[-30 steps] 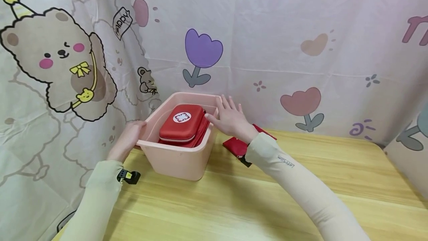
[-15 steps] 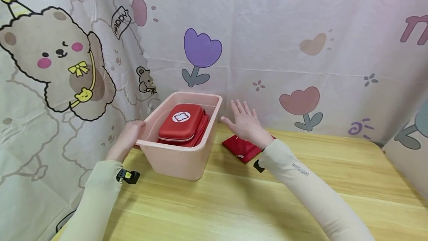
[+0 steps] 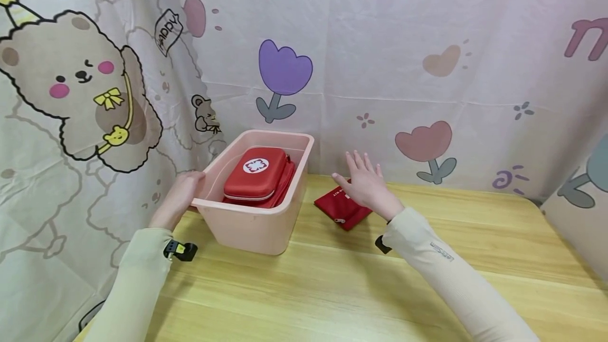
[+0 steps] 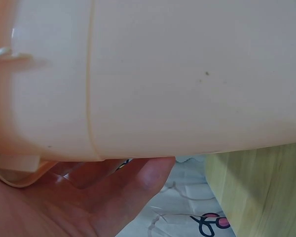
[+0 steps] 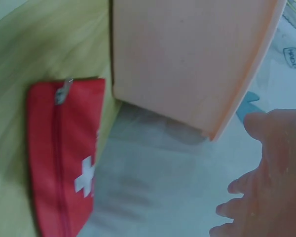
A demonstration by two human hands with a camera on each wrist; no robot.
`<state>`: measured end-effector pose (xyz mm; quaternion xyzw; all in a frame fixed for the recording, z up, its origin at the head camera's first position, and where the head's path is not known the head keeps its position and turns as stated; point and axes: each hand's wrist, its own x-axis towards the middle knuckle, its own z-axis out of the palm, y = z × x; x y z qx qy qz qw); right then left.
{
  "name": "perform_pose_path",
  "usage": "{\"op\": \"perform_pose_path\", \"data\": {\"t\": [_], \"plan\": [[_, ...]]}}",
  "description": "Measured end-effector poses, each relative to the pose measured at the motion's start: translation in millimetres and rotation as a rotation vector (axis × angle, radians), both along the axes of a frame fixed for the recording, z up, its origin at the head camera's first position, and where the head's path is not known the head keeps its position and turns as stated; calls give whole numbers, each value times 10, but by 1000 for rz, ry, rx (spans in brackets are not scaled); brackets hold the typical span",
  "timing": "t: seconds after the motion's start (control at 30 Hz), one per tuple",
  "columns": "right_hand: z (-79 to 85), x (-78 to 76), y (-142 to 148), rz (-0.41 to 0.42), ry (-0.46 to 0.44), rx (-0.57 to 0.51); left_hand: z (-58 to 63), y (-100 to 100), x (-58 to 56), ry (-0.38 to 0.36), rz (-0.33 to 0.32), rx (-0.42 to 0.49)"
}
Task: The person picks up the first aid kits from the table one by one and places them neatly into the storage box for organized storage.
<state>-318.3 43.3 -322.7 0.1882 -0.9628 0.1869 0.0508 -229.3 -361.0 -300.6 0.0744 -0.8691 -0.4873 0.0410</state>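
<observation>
A pink plastic bin (image 3: 252,231) stands on the left part of the table. My left hand (image 3: 178,199) grips its left rim; in the left wrist view, the hand (image 4: 113,202) lies along the outer wall below the rim. Inside the bin, a red zippered first-aid case (image 3: 252,176) with a white emblem rests on another red item (image 3: 287,181). To the bin's right, my right hand (image 3: 366,189) hovers with fingers spread, holding nothing. Partly behind it lies a flat red zippered pouch (image 3: 339,209); the right wrist view shows a white cross on this pouch (image 5: 66,158).
The wooden table (image 3: 313,289) extends to the front and right. A printed curtain (image 3: 356,57) with bears and flowers hangs behind it and down the left side, close to the bin.
My right hand has left the bin's right rim and moved right, over the red pouch, uncovering more of it. My left hand and the bin stay in place.
</observation>
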Motion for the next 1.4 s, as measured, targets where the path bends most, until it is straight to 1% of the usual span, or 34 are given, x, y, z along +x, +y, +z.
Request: {"op": "perform_pose_path", "data": {"t": [0.2, 0.4, 0.57, 0.7, 0.9, 1.0, 1.2, 1.4], "plan": [[-146, -25, 115, -27, 9, 9, 12, -14, 2, -3, -9, 3], [-383, -75, 154, -59, -19, 23, 3, -5, 7, -7, -3, -13], [-597, -106, 141, -41, -55, 26, -11, 0, 0, 0, -4, -2], [-713, -129, 119, -38, -84, 47, -12, 4, -1, 2, -3, 4], [-823, -152, 82, -67, -150, 80, -14, -4, 2, 5, -10, 3], [-887, -152, 85, -66, -169, 90, -26, 2, 0, 1, -8, -3], [-976, -153, 111, -43, -176, 131, -46, 9, -3, 13, -10, 13], [-968, -180, 130, -24, -168, 144, -24, 13, 6, 17, -2, -10]]}}
